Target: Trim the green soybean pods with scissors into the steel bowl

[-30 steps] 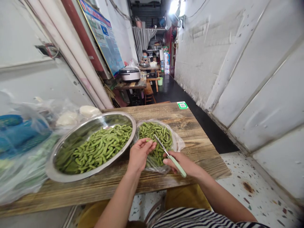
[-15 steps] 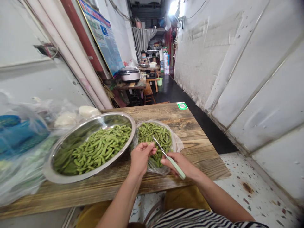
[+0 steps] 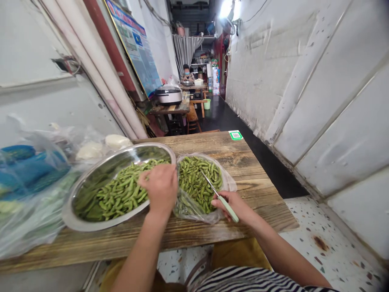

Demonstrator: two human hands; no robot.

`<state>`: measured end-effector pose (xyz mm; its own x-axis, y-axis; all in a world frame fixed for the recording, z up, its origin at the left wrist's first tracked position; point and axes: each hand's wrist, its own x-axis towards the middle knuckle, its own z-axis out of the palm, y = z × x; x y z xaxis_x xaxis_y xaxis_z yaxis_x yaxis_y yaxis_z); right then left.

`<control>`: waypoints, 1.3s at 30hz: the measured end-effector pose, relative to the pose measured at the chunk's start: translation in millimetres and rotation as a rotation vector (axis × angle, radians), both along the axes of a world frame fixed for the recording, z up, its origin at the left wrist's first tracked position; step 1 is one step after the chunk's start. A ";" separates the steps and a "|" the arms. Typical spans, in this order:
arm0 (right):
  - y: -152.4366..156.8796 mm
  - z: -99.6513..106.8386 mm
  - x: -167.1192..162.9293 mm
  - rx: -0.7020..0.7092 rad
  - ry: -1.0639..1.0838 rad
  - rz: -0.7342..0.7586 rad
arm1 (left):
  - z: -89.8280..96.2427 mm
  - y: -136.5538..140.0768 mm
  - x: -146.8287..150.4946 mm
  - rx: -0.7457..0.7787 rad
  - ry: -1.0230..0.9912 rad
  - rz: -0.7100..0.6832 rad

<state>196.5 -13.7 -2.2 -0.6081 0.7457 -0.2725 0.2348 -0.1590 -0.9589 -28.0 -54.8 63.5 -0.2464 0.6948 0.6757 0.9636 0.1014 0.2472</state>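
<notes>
A large steel basin (image 3: 71, 219) filled with green soybean pods (image 3: 129, 188) stands on the wooden table. To its right lies a clear plastic bag (image 3: 226, 186) spread around more pods (image 3: 199, 176). Over the basin's right rim hovers my left hand (image 3: 161, 184), back uppermost. Motion smears its fingers, and whatever they may hold is hidden. A pair of scissors with pale green handles (image 3: 228, 209) sits in the grip of my right hand (image 3: 232, 202). Its blades point up and leftward above the bagged pods.
Plastic bags (image 3: 33, 182), one around a blue container, crowd the table's left side. A green code sticker (image 3: 236, 135) marks the table's far right corner. Further back, a cooker (image 3: 168, 95) stands on another table, and a masked person (image 3: 187, 75) sits behind it.
My left hand has moved left, from beside the scissor blades above the bag to over the basin's edge. The right hand stays near the bag, keeping the scissors in its grip.
</notes>
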 end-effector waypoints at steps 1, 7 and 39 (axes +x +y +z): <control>0.4 -0.7 -0.1 0.024 0.005 -0.014 | -6.2 6.2 9.1 -0.095 0.009 -0.094; 1.6 2.9 7.0 0.220 -0.030 -0.029 | -42.8 40.8 29.5 -0.379 0.041 -0.119; -5.4 25.7 4.6 -0.010 0.043 0.095 | -29.1 8.4 34.6 -0.426 -1.190 -0.526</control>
<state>201.0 -19.1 23.4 -0.6872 0.6815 -0.2517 0.2080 -0.1474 -0.9669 6.6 -46.3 34.4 -0.1671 0.9849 -0.0448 0.1405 0.0688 0.9877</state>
